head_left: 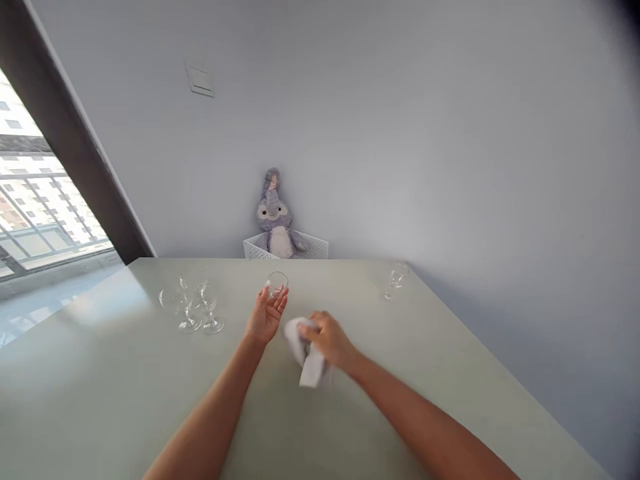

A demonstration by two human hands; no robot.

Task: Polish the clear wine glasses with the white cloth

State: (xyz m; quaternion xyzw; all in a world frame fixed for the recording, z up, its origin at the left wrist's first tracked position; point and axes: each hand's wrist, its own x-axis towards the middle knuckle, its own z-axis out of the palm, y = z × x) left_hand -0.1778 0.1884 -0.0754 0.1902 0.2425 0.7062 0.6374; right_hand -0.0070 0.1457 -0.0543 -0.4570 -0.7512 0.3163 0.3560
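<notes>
My left hand (269, 315) is closed around a clear stemmed glass (277, 283), whose bowl and rim show above the fingers; the palm hides its lower part. To the right, and nearer to me, my right hand (327, 337) grips a white cloth (313, 367) that hangs in folds over the table. The cloth and this hand are a little blurred, and the cloth is apart from the glass. On the left stand several clear stemmed glasses (213, 325) close together. A single stemmed glass (395, 280) stands near the table's far right corner.
The pale green table (125, 407) reaches to the wall. Behind its far edge is a white perforated basket (316, 248) with a purple plush toy (280, 240) in it. A light switch (201, 80) is on the wall, and a dark-framed window (40, 193) lies at the left.
</notes>
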